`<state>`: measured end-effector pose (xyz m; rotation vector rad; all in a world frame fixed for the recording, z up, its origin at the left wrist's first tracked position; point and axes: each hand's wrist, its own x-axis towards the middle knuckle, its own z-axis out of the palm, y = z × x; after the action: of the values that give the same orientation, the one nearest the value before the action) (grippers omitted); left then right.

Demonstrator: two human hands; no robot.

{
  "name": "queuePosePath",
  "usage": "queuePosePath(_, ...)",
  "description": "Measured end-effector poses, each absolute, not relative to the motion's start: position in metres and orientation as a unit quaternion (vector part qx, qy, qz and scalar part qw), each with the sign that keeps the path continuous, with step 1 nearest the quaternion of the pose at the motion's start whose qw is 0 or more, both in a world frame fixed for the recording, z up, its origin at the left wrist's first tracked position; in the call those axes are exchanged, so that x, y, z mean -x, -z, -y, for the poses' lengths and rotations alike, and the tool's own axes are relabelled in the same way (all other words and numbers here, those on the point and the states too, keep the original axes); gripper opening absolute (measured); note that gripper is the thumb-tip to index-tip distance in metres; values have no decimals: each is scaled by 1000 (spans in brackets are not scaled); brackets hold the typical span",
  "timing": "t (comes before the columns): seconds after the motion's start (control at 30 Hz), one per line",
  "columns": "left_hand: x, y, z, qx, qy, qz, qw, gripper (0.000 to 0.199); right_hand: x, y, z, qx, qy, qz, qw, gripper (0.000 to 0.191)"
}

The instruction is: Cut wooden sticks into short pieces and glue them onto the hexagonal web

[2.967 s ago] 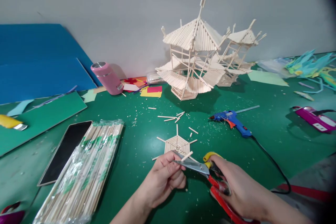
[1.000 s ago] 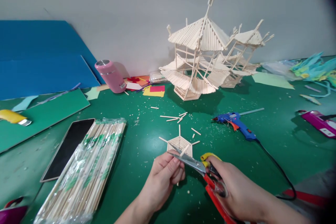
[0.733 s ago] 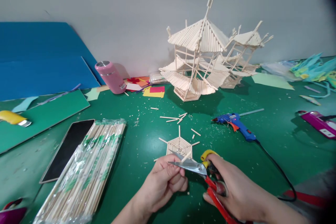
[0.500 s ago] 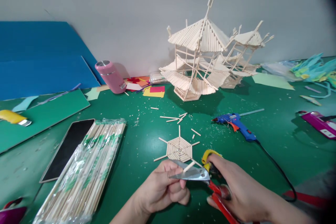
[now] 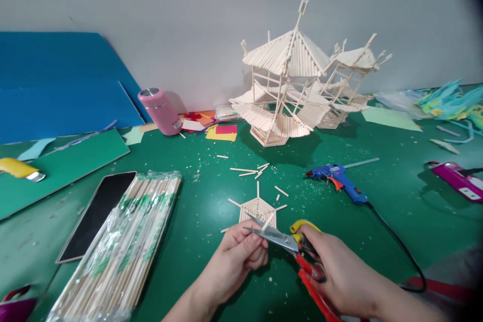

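My right hand (image 5: 335, 266) is closed round the yellow and red handles of a pair of scissors (image 5: 277, 239). The blades are a little apart and point left. A short pale wooden stick (image 5: 268, 221) lies between them, pinched at its lower end by my left hand (image 5: 239, 256). Just beyond my hands, a flat six-sided piece (image 5: 247, 207) of glued sticks lies on the green table, with stick ends jutting from its corners. My left hand and the blades hide its near side.
Short cut sticks (image 5: 245, 170) lie beyond the hexagon. A blue glue gun (image 5: 339, 176) with a black cord is on the right. Stick pavilion models (image 5: 287, 55) stand at the back. To the left are bagged sticks (image 5: 132, 241), a phone (image 5: 94, 216) and a pink flask (image 5: 160, 110).
Both hands have shifted slightly, raising the stick and the scissor blades, which now cover more of the hexagon. The fingers of my left hand are curled more tightly.
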<state>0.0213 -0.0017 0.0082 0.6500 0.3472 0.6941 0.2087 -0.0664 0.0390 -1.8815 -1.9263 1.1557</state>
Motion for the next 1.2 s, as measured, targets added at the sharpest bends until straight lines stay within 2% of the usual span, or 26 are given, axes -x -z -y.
queuePosePath(0.2,-21,-7,0,-332,-365,-215,843,17,-206,-47,64,647,-388,646,116,31)
queuePosePath(0.57,-24,-12,5,-315,-400,-237,827,18,-205,-58,64,648,-408,626,148,37)
queuePosePath(0.77,-22,-13,6,-310,-374,-229,844,23,-205,-64,63,612,-534,565,146,42)
queuePosePath(0.87,-20,-12,2,-326,-399,-253,819,23,-207,-61,65,624,-517,561,166,41)
queuePosePath(1.0,-18,-12,-3,-417,-420,-347,727,26,-209,-58,65,638,-501,559,170,40)
queuePosePath(1.2,-15,-10,-1,-699,-359,-417,456,18,-204,-56,66,627,-580,480,201,22)
